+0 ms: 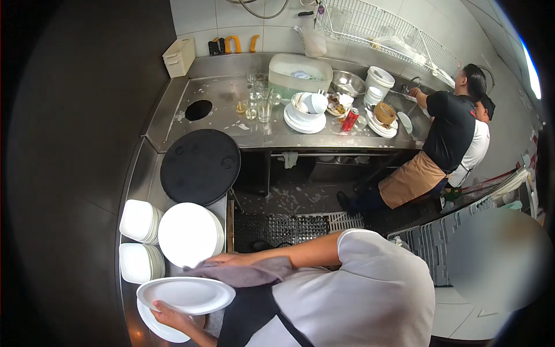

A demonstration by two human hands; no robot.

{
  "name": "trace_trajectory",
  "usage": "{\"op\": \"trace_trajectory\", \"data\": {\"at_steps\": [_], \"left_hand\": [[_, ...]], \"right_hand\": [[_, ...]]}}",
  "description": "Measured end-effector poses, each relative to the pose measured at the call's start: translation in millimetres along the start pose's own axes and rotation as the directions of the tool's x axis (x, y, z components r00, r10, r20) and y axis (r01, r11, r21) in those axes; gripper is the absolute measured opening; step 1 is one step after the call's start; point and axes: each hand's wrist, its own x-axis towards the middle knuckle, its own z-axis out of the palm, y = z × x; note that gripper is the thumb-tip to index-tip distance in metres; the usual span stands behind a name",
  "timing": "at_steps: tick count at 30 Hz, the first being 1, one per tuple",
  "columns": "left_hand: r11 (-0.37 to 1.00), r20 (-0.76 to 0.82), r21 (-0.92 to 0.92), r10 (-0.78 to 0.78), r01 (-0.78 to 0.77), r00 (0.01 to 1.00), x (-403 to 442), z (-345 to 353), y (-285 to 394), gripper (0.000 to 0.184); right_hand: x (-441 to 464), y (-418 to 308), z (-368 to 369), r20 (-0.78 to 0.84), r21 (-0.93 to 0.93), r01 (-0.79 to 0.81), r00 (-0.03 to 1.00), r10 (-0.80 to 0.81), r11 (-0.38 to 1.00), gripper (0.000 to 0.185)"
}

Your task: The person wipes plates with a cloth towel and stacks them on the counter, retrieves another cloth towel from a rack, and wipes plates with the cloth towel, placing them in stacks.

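Note:
At the lower left, my left hand [172, 318] grips the near edge of a white oval plate [188, 294], with its thumb over the rim. My right hand [226, 259] holds a grey-purple cloth [248, 274] just above that plate's far edge. Part of the right hand's fingers is hidden in the cloth. Another white plate [162, 331] lies below the held one. A stack of round white plates [189, 234] stands beside the cloth. Two stacks of square white dishes, an upper one [137, 221] and a lower one [136, 264], stand along the counter's left edge.
A black round lid [200, 167] lies on the counter beyond the plates. The steel counter [231, 130] holds glasses [264, 110], a plastic tub [299, 78], stacked bowls [309, 104] and a red can [350, 120]. Two people, one in black [454, 124], stand at the sink at right.

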Motion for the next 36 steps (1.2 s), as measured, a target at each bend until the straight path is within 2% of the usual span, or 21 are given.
{"op": "trace_trajectory", "data": {"at_steps": [2,3,6,8,10,14,16,18,20,21,22,23,24,25,26,28,30,33,34,35,36], "left_hand": [[0.998,0.081,0.067,-0.017,0.012,0.997,4.5,-4.2,3.1,0.061],[0.996,0.188,0.066,-0.079,0.068,0.979,8.7,-5.2,5.6,0.056],[0.989,0.398,0.066,-0.145,0.13,0.906,15.3,20.2,32.6,0.052],[0.988,0.437,0.009,-0.141,0.152,0.888,17.9,31.6,37.5,0.051],[0.992,0.451,0.018,-0.122,0.127,0.884,17.4,37.6,42.3,0.056],[0.989,0.374,-0.128,-0.022,0.074,0.927,10.3,40.7,41.1,0.083],[0.975,0.338,-0.222,0.073,0.004,0.938,-7.1,59.0,76.1,0.094],[0.983,0.239,-0.172,-0.021,0.064,0.971,-10.8,50.5,78.9,0.105],[0.987,0.112,-0.151,0.069,-0.052,0.991,-17.6,54.7,86.3,0.106],[0.97,0.138,-0.231,0.105,-0.071,0.985,-17.9,51.1,75.6,0.103],[0.982,0.184,-0.185,0.081,-0.046,0.98,-15.4,33.6,60.8,0.08],[0.99,0.235,-0.141,0.047,-0.014,0.971,-18.9,12.3,48.0,0.067],[0.99,0.184,-0.136,0.005,0.021,0.983,-27.2,-0.6,41.2,0.057],[0.998,0.062,0.055,-0.01,0.007,0.998,-36.6,-13.8,41.7,0.047],[0.999,-0.035,0.048,-0.013,0.015,0.999,-40.2,-10.1,42.1,0.043],[0.998,-0.2,-0.049,-0.049,0.04,0.979,-49.5,-14.5,37.3,0.052],[0.99,-0.327,-0.098,-0.129,0.102,0.936,-49.6,-20.3,40.5,0.048],[0.975,-0.535,-0.206,-0.183,0.083,0.825,-46.0,-46.8,24.8,0.042],[0.974,-0.582,-0.196,-0.209,0.114,0.785,-44.6,-57.6,20.3,0.041],[0.971,-0.622,-0.191,-0.233,0.144,0.748,-43.6,-73.2,15.6,0.039],[0.967,-0.654,-0.188,-0.254,0.172,0.713,-42.8,-88.1,8.2,0.037]], "right_hand": [[0.3,-15.8,-1.4,-0.173,-0.167,0.012,0.984,-0.042,0.986,0.066],[-0.3,-66.6,14.1,-0.179,-0.126,0.021,0.983,-0.044,0.992,0.061],[39.0,-81.1,13.0,-0.098,-0.015,0.115,0.988,-0.116,0.993,0.06],[81.7,-60.0,3.0,-0.038,0.115,0.06,0.998,-0.056,0.991,0.06],[101.3,-33.3,0.9,0.039,0.132,-0.053,0.998,0.049,0.99,0.059],[94.9,0.5,11.5,0.209,0.003,-0.159,0.966,0.155,0.987,0.058],[83.9,2.4,14.2,0.252,-0.056,-0.158,0.953,0.167,0.986,0.057],[66.2,0.6,20.4,0.305,-0.104,-0.143,0.937,0.169,0.984,0.057],[43.5,-2.9,26.0,0.361,-0.142,-0.094,0.922,0.14,0.985,0.056],[30.4,-7.8,24.7,0.392,-0.166,-0.056,0.912,0.118,0.985,0.056],[15.3,-15.8,20.8,0.417,-0.192,0.0,0.905,0.082,0.981,0.056],[4.7,-24.0,15.2,0.438,-0.214,0.05,0.898,0.05,0.976,0.056],[-0.4,-32.8,11.3,0.448,-0.236,0.082,0.893,0.033,0.968,0.056],[0.9,-41.1,9.4,0.443,-0.257,0.076,0.896,0.047,0.963,0.056],[4.3,-49.7,6.0,0.42,-0.284,0.057,0.905,0.071,0.957,0.056],[22.1,-65.3,23.5,0.364,-0.358,-0.026,0.917,0.165,0.933,0.057],[52.5,-77.1,45.6,0.24,-0.304,-0.28,0.903,0.357,0.911,0.055],[71.8,-56.4,49.8,-0.076,-0.221,-0.513,0.857,0.51,0.829,0.037],[81.7,-69.6,59.3,-0.213,-0.083,-0.559,0.818,0.534,0.825,0.037],[91.9,-82.8,68.7,-0.345,0.062,-0.562,0.763,0.546,0.825,0.038],[96.7,-93.3,71.2,-0.411,-0.031,-0.508,0.792,0.452,0.861,0.038]]}}
